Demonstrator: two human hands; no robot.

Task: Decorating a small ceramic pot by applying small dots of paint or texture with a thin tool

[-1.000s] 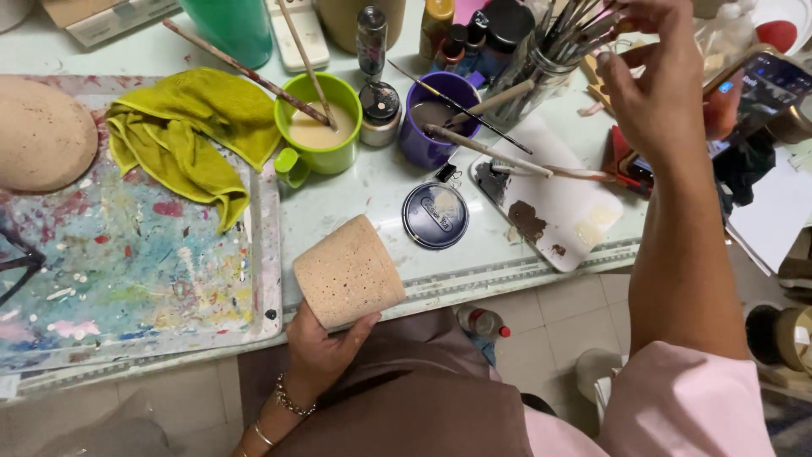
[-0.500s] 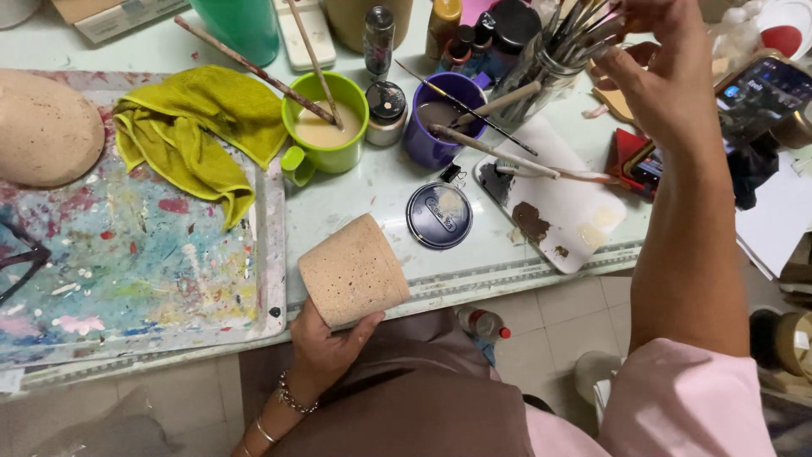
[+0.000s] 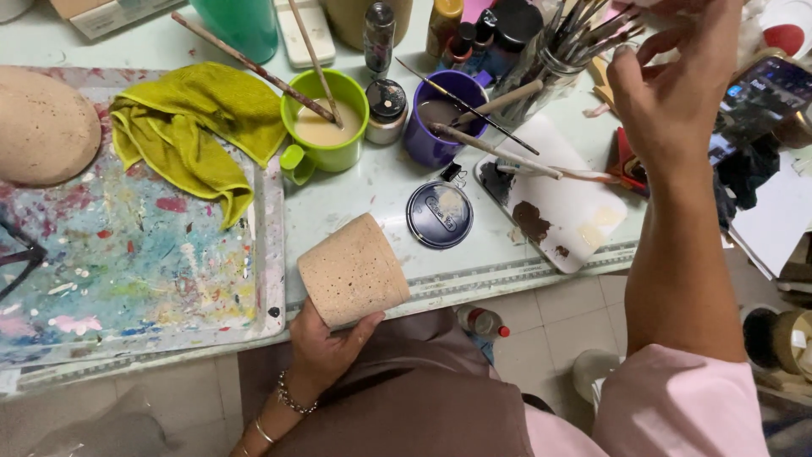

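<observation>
1. My left hand (image 3: 326, 351) holds a tan clay cup (image 3: 353, 269). My fingers are wrapped tight around its bottom end.
2. The cup is rough and has tiny holes in it. It is tipped on its side, at the near edge of the table (image 3: 381, 199), just over my lap.
3. My right hand (image 3: 672, 93) is reached out far, up by a glass jar of brushes (image 3: 541, 59). My fingers are bent and close to the brush tips. I cannot tell if I am gripping a brush or not.
4. Just past the cup lies a round dark blue lid (image 3: 439, 215), flat on the table.
5. Near the lid is a white palette (image 3: 554, 203) with brown paint smears. A brush lies across it.
6. A purple mug (image 3: 436, 135) stands behind the lid, with brushes leaning in it.
7. A green mug (image 3: 326, 127) stands to the left of the purple one. It has tan liquid in it and two sticks poke out.
8. A small jar with a black top (image 3: 386, 110) sits between the two mugs.
9. A yellow cloth (image 3: 194, 131) lies bunched up beside the green mug, partly on a tray (image 3: 127, 262) splashed with many paint colours.
10. A big round tan clay piece (image 3: 42, 127) rests on the far left of that tray.
</observation>
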